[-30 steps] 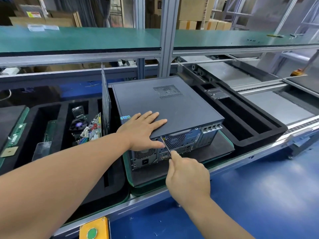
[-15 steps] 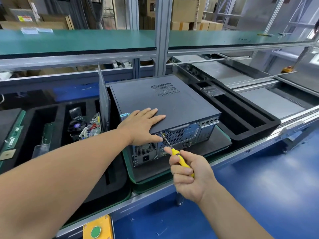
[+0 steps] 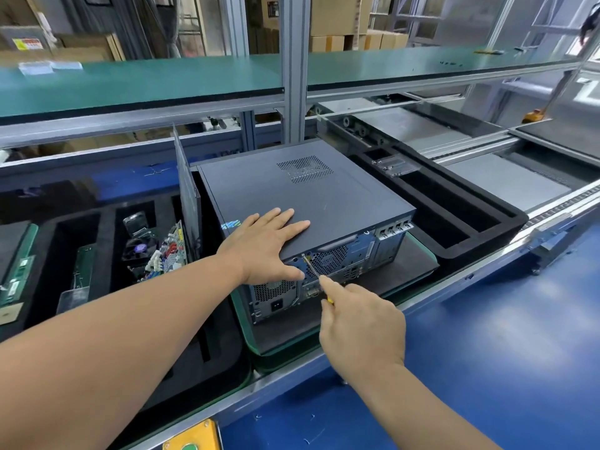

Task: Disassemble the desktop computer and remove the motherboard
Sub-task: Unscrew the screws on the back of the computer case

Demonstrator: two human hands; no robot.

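Two bare forearms come into view from the bottom edge, and there's no sleeve on either one as far as the frame shows. The left hand [image 3: 263, 246] is bare: no glove, no ring, no watch or band at the wrist. The right hand [image 3: 360, 326] is the same, ungloved, knuckles and back of the hand showing, wrist plain. Short, trimmed nails on the left fingers [image 3: 293, 226].

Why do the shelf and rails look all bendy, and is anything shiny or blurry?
Head view: the wide-angle lens bows the green shelf and rails toward the edges; soft glare sits on the blue floor; the far boxes look slightly soft; the computer and both hands stay sharp.
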